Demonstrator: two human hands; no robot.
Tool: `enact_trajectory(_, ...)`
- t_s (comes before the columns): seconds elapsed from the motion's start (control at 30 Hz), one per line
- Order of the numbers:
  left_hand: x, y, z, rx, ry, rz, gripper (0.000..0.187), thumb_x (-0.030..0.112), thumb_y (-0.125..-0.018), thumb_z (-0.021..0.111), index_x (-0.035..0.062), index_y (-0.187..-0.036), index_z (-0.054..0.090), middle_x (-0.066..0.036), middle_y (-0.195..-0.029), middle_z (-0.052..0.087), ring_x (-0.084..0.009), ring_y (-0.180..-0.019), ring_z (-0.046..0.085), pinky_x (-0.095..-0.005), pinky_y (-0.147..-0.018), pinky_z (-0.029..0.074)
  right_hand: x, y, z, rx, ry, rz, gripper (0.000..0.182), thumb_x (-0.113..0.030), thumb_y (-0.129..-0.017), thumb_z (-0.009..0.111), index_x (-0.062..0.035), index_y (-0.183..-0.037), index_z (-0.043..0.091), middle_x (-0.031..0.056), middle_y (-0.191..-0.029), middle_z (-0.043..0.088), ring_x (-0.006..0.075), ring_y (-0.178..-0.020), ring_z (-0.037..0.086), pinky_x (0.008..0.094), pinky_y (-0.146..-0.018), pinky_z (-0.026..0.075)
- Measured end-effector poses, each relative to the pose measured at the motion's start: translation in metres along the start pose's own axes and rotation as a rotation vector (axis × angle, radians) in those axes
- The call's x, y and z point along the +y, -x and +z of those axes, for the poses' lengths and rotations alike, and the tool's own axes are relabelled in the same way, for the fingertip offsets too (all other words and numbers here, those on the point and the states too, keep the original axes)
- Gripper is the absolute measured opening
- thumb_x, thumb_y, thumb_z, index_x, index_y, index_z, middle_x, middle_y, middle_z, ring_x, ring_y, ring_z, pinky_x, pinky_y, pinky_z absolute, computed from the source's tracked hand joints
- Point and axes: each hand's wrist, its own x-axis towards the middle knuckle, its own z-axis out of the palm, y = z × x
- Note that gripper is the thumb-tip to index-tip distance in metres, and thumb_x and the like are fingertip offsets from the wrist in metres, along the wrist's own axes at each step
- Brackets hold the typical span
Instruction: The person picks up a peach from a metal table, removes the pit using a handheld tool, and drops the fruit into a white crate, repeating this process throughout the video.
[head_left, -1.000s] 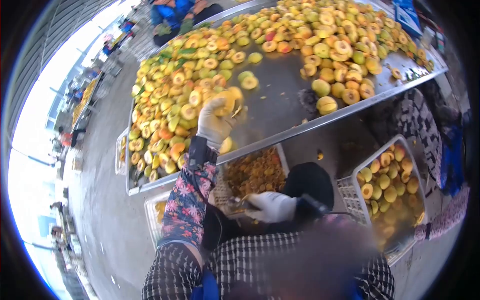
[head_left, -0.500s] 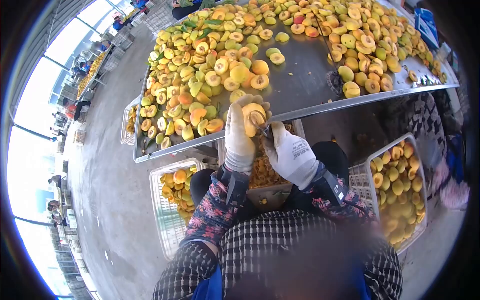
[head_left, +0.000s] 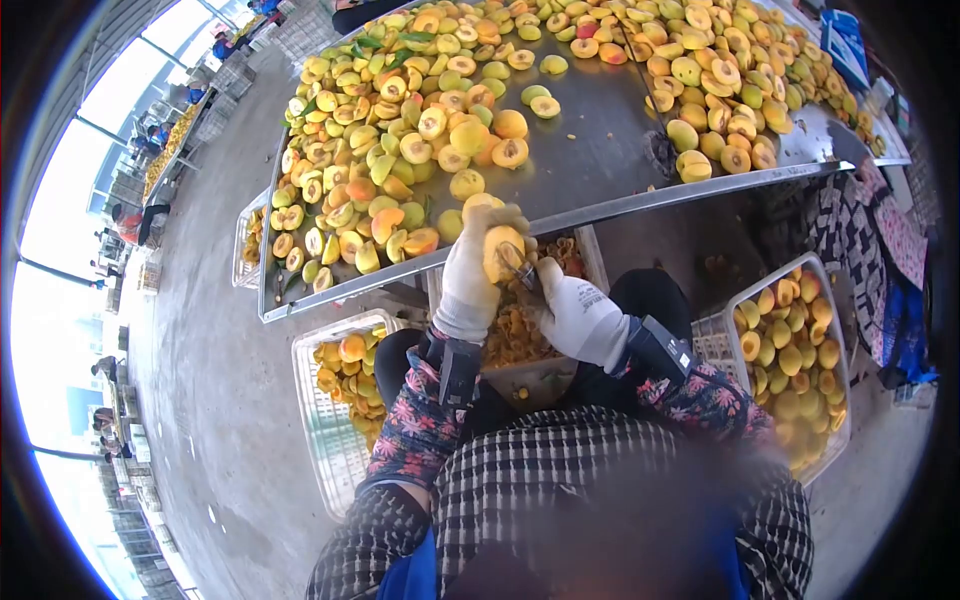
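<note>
Left hand point(head_left: 473, 280), white-gloved: closed round a yellow peach half point(head_left: 497, 262). Fruit sits in the curl of the fingers, which wrap its far edge; glove also along its left side. Cut face, with dark hollow, tilted up and toward the right hand.

Right hand point(head_left: 582, 318), also gloved: fingers bent in, gripping a small metal pitting tool point(head_left: 528, 274). Tool's tip at the cut face; right fingertips just beside the fruit, exact contact unclear.

Both hands just off the near edge of the metal table point(head_left: 600, 115), above a crate point(head_left: 598, 262) of brownish scraps. Peach pile point(head_left: 400, 140) on the table beyond.
</note>
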Motion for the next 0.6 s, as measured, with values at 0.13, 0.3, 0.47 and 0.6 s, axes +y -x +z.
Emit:
enact_trajectory(0.13, -0.023, 0.005, 0.024, 0.227, 0.031, 0.317, 0.050, 0.042, -0.103, 0.033, -0.0006, -0.106, 0.059, -0.012, -0.096, 0.063, -0.0218, -0.090, 0.062, -0.0341, -0.082, 0.053, -0.003, -0.002, 0.002, -0.006, -0.098, 0.114, 0.029, -0.022, -0.092, 0.054, 0.0002, -0.107, 0.043, 0.0283, -0.078, 0.062, 0.0456, -0.078, 0.061, 0.0513, -0.066, 0.047)
enact_trajectory(0.3, -0.024, 0.008, 0.002, 0.195, -0.086, 0.155, 0.053, 0.046, -0.102, 0.033, -0.0021, -0.107, 0.054, -0.015, -0.098, 0.063, -0.0258, -0.086, 0.064, -0.0363, -0.077, 0.056, 0.006, 0.001, 0.019, -0.002, 0.033, 0.066, 0.033, -0.029, -0.095, 0.050, 0.0007, -0.107, 0.044, 0.0278, -0.078, 0.063, 0.0453, -0.074, 0.062, 0.0513, -0.066, 0.048)
enact_trajectory(0.47, -0.012, 0.005, 0.001, 0.102, -0.158, -0.100, 0.058, 0.050, -0.100, 0.037, -0.0035, -0.097, 0.059, -0.014, -0.088, 0.065, -0.0208, -0.079, 0.065, -0.0319, -0.069, 0.055, 0.016, 0.008, 0.014, -0.104, -0.051, 0.053, 0.038, -0.014, -0.089, 0.055, 0.0047, -0.120, 0.042, 0.0284, -0.088, 0.062, 0.0429, -0.083, 0.062, 0.0459, -0.070, 0.048)
enact_trajectory(0.6, -0.005, -0.004, -0.012, -0.051, -0.349, -0.193, 0.061, 0.053, -0.097, 0.044, -0.0047, -0.087, 0.063, -0.013, -0.082, 0.066, -0.0192, -0.072, 0.066, -0.0302, -0.063, 0.055, 0.023, 0.011, 0.017, -0.167, -0.144, 0.036, 0.042, -0.023, -0.093, 0.053, 0.0052, -0.121, 0.043, 0.0289, -0.090, 0.062, 0.0417, -0.088, 0.062, 0.0457, -0.074, 0.048)
